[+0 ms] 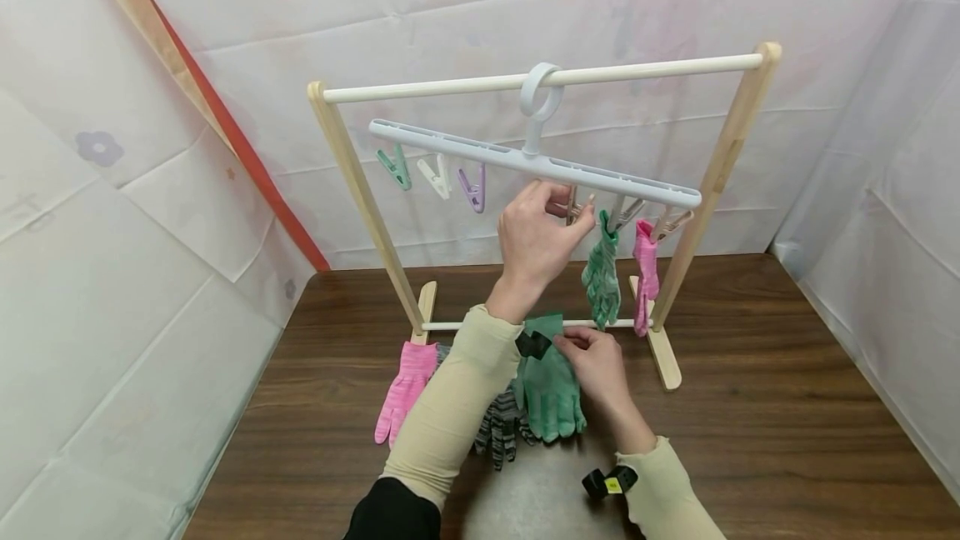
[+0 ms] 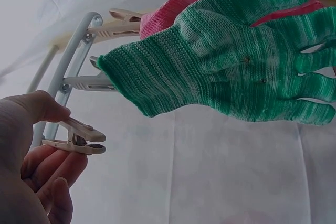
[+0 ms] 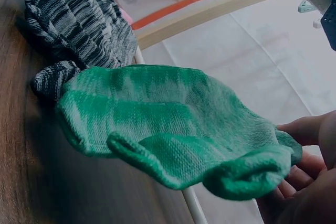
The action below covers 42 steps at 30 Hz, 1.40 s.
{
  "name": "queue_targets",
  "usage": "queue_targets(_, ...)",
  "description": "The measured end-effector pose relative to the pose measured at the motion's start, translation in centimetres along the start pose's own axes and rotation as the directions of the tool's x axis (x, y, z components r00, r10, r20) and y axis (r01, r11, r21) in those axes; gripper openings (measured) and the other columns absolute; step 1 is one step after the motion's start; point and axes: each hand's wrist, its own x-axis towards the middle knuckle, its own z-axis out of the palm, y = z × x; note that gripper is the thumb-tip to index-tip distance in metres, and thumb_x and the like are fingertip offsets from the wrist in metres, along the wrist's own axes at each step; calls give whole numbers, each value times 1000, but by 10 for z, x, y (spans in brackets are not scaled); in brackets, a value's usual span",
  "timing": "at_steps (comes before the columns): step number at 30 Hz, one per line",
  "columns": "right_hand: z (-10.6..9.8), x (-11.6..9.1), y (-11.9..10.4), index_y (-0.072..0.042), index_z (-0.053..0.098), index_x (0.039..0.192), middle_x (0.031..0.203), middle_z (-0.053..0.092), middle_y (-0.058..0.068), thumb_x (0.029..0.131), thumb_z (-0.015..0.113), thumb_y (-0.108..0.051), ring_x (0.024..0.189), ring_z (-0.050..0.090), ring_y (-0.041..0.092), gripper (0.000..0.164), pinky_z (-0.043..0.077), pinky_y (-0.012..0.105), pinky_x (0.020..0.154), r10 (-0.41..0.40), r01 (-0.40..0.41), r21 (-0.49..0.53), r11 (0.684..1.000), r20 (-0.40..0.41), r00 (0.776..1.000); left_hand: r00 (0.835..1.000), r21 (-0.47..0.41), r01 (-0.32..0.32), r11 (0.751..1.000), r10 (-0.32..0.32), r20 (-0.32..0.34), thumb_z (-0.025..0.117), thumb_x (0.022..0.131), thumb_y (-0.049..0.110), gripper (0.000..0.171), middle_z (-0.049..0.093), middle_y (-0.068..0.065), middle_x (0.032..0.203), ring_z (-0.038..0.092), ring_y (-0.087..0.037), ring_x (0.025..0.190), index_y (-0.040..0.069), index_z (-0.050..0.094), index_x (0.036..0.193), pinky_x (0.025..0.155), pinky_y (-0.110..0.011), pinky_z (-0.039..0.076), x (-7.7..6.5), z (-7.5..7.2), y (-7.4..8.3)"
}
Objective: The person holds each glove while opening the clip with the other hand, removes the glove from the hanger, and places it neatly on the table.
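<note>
My left hand [image 1: 534, 232] pinches a beige clothespin [image 2: 79, 139] under the white hanger [image 1: 480, 152], thumb on one handle and fingers on the other. The clothespin has nothing in its mouth. Lower down, my right hand [image 1: 597, 363] grips the cuff of a green glove [image 3: 157, 114], whose fingers point down toward the tabletop. Beside the left hand, another green glove [image 2: 231, 61] hangs by its cuff from a clothespin. Beyond it a pink glove [image 1: 646, 273] hangs from the hanger's right end.
The hanger tilts down to the right on a wooden rack [image 1: 723, 165]. Green [image 1: 395, 167], white [image 1: 435, 177] and purple [image 1: 474, 188] clips hang at its left. Another pink glove [image 1: 405, 390] and black-and-grey gloves [image 3: 79, 19] lie on the brown table [image 1: 787, 407].
</note>
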Motion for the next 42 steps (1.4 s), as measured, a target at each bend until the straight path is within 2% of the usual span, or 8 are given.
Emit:
queue_targets(7,4,0,2,2,75,104,93,75,11,90,71,-10,83,69,18,18,52,29,69,13,-13,3,1000,47,999,1000,7,2,1000,-2,-1,80,79,26,21,70,1,83,67,-7,72,10,70,87,66,-27,50,1,0,0)
queue_targets(18,9,1,13,3,74,105,92,74,10,89,71,-10,85,70,20,21,54,33,72,17,-14,-33,999,87,996,1000,-3,6,1000,-6,3,81,78,26,22,70,1,84,67,-7,72,10,70,87,67,-26,50,0,0,0)
queue_targets(31,12,1,22,0,76,101,87,74,6,89,72,-13,77,67,16,19,53,35,70,-23,36,-134,990,91,996,1000,0,14,1000,-14,5,81,78,26,22,70,1,84,67,-7,72,10,70,87,67,-25,49,-1,0,0)
queue_targets(42,11,5,31,2,75,102,84,73,5,90,72,-11,72,65,16,18,52,35,66,-49,69,-240,968,89,995,1000,-6,5,1000,-5,-3,81,78,26,22,69,1,85,67,-7,72,10,70,87,67,-25,50,-1,1,0)
